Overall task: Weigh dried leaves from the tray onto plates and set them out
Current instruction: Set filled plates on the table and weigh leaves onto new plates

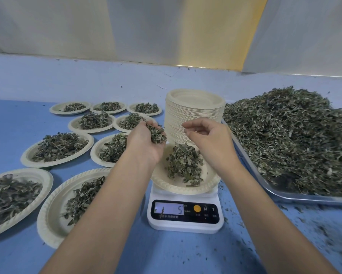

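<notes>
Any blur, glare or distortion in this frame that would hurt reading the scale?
Head view: the scale display is sharp and glare-free, reading 5; light is soft and even, with faint shadows; wide-angle stretch bends the tray rim and the nearest left plate; loose crumbs in the lower right corner smear.

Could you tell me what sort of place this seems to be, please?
Probably a small herb or tea portioning bench: a digital scale carrying a plate, a metal tray heaped with dried leaves, and a stack of disposable plates.
</notes>
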Motion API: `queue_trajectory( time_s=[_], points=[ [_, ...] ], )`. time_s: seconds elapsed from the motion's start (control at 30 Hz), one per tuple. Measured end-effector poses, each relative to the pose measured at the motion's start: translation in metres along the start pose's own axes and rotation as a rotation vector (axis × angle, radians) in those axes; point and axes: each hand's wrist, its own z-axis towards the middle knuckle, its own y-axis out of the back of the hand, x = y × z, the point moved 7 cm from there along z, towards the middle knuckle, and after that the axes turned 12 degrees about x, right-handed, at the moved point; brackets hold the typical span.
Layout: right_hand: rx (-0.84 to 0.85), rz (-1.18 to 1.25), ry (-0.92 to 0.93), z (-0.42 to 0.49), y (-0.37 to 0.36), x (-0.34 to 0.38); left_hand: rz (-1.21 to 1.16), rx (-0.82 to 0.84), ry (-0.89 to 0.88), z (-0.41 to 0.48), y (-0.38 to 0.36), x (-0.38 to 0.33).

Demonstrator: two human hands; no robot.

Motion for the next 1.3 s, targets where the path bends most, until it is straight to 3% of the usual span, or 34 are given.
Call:
queue_trajectory(
  time_s=[0.4, 0.7, 1.0, 1.3],
  points=[
    [0.151, -0.027, 0.076, -0.005, -0.024, 0.018, 0.143, 0.111, 0.081, -0.001, -0.011, 0.012],
    [0.044, -0.061, 0.084, -0.004, -0.024, 0.013, 0.246, 0.199, 0.087, -0.011, -0.027, 0.021],
    [-0.077, 0.052, -0.005, 0.000, -0.004, 0.003, 0.127, 0.110, 0.086, -0.007, -0.013, 0.010],
    [-0.161, -0.048, -0.088, 0.000, 0.014, -0.004, 0.495, 0.119, -0.006, -0.003, -0.008, 0.001]
  ],
)
